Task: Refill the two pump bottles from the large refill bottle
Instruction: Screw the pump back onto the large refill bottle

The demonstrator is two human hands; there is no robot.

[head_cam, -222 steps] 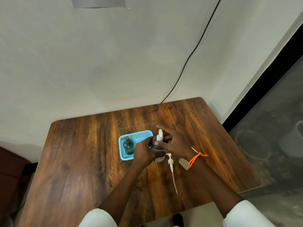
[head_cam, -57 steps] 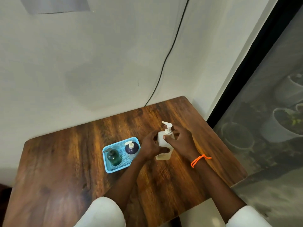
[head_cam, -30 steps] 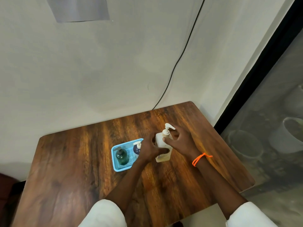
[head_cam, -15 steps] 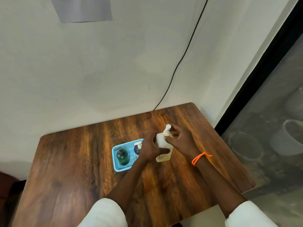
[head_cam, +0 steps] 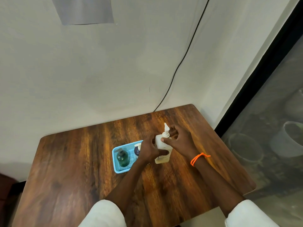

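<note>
wood-grain tabletop (head_cam: 73, 169) against pale wall (head_cam: 82, 71), black cable (head_cam: 185, 54) running down it, dark window frame at right. left hand (head_cam: 150, 151) grasping the large refill bottle (head_cam: 161, 145) body, right hand (head_cam: 179, 141) pinching its pump collar (head_cam: 166, 134); upright beside blue tray (head_cam: 115, 161) holding both pump bottles (head_cam: 122, 157). nozzle now turned away, versus sideways a second ago.

The counter (head_cam: 78, 174) looks like dark streaked wood with a smooth, slightly glossy finish. The tray (head_cam: 116, 167) is light blue plastic with a fine mesh floor. The refill bottle (head_cam: 161, 144) is opaque cream plastic, matt; the green bottle (head_cam: 122, 158) is translucent and shiny. The wall (head_cam: 82, 71) is matt, painted off-white.
</note>
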